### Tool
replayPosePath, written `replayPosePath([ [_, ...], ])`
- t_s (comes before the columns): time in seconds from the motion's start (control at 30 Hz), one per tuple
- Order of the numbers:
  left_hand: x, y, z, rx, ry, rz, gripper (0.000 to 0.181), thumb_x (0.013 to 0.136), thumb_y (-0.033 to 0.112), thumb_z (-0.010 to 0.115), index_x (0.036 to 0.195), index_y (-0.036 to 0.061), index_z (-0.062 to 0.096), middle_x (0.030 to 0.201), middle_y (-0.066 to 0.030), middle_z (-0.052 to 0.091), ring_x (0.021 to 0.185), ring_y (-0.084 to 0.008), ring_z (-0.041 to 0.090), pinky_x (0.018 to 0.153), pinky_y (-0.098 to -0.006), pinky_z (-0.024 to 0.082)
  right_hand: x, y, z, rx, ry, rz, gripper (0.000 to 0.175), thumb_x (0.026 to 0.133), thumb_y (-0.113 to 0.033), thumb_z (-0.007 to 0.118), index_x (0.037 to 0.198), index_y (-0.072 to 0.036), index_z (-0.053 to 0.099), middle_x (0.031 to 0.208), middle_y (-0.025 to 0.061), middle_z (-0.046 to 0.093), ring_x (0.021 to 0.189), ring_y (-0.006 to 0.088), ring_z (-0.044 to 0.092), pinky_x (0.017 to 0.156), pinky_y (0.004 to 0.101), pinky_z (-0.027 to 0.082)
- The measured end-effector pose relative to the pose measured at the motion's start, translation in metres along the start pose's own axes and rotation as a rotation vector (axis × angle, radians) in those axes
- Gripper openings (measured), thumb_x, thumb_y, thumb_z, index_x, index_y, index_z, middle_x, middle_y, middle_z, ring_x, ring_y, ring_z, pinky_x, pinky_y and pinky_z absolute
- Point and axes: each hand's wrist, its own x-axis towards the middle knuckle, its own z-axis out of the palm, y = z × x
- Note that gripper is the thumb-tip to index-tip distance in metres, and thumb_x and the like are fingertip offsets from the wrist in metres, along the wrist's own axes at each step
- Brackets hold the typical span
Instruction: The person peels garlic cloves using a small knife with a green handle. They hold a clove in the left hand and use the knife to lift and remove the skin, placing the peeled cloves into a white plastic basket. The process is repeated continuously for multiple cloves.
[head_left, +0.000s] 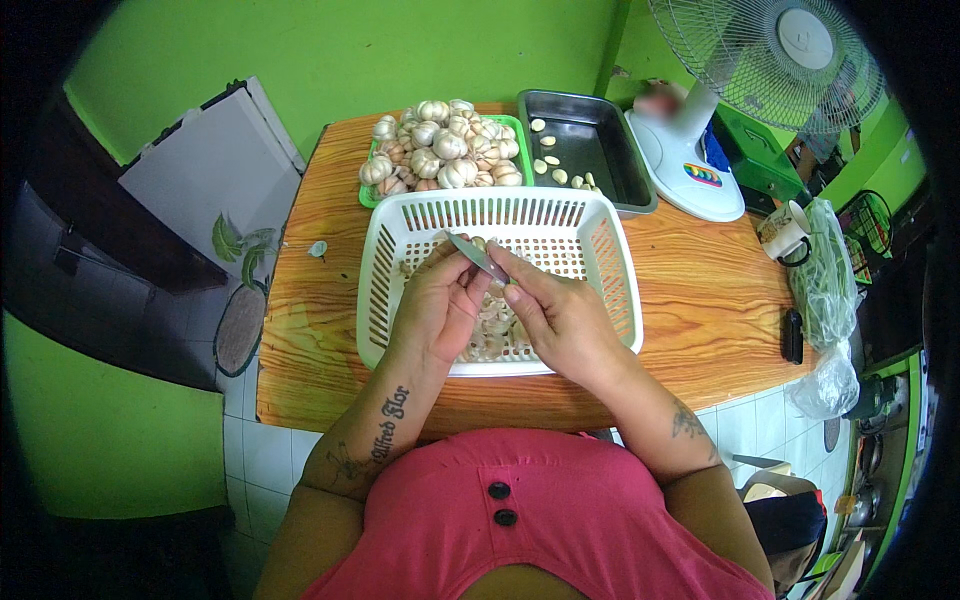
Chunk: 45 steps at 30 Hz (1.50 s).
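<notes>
Over a white slotted plastic basket (499, 196), my right hand (559, 307) grips a small knife (477, 255), its blade pointing up and left. My left hand (450, 300) is close against the blade with its fingers curled; a garlic clove (478, 242) shows partly between the fingertips behind the blade. Garlic skins and pieces (491, 330) lie in the basket below. Behind the basket, whole garlic bulbs (450, 146) are heaped in a green plastic tray (529, 154). Peeled garlic cloves (559, 176) sit in a dark metal baking pan (637, 157) beside it.
A white electric fan (679, 161) stands at the back right of the wood-grain table (697, 300). A mug (784, 229), a plastic bag of green vegetables (821, 277) and a black object (792, 336) are at the right edge. A small scrap (318, 248) lies left of the basket.
</notes>
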Motion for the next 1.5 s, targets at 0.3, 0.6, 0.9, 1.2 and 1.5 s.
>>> replayPosePath([
  [0.3,0.001,-0.002,-0.002,0.009,0.054,0.016,0.026,0.082,-0.002,0.048,0.108,-0.0054,0.044,0.104,-0.0122,0.053,0.096,-0.0191,0.054,0.085,-0.0264,0.049,-0.001,-0.011,-0.005,-0.113,-0.052,0.086,0.043,0.085,-0.018,0.049,0.126,-0.008,0.042,0.074,0.0176,0.060,0.063,0.0333,0.059,0.059,0.0401,0.047],
  [0.6,-0.005,-0.004,0.007,-0.013,0.038,0.038,0.022,0.083,-0.002,0.049,0.104,-0.0041,0.051,0.101,-0.0108,0.055,0.093,-0.0176,0.055,0.084,-0.0261,0.048,0.000,-0.005,0.003,-0.135,0.021,0.024,0.041,0.085,-0.016,0.049,0.125,-0.011,0.044,0.074,0.0176,0.059,0.064,0.0326,0.059,0.059,0.0404,0.048],
  [0.9,-0.007,-0.009,0.003,0.009,0.073,0.103,0.015,0.082,-0.001,0.053,0.096,-0.0027,0.055,0.097,-0.0114,0.057,0.092,-0.0179,0.056,0.084,-0.0277,0.049,0.002,0.015,0.017,0.247,0.101,0.006,0.036,0.089,-0.017,0.046,0.124,-0.010,0.045,0.071,0.0138,0.059,0.063,0.0240,0.059,0.056,0.0318,0.046],
  [1.2,-0.006,0.006,0.003,0.292,0.095,0.040,0.009,0.083,0.003,0.054,0.091,-0.0018,0.056,0.091,-0.0116,0.059,0.081,-0.0203,0.060,0.074,-0.0275,0.051,0.012,0.008,-0.013,0.910,-0.185,0.615,0.035,0.093,-0.020,0.040,0.126,-0.012,0.044,0.055,-0.0051,0.036,0.047,0.0049,0.031,0.042,0.0178,0.027],
  [1.5,-0.009,0.031,0.006,1.776,-0.129,0.527,0.018,0.078,0.002,0.049,0.095,-0.0025,0.053,0.085,-0.0187,0.059,0.076,-0.0231,0.060,0.065,-0.0317,0.047,0.011,0.022,-0.016,0.569,-0.050,0.417,0.033,0.092,-0.018,0.042,0.122,-0.005,0.047,0.092,0.0040,0.057,0.079,0.0089,0.047,0.076,0.0209,0.039],
])
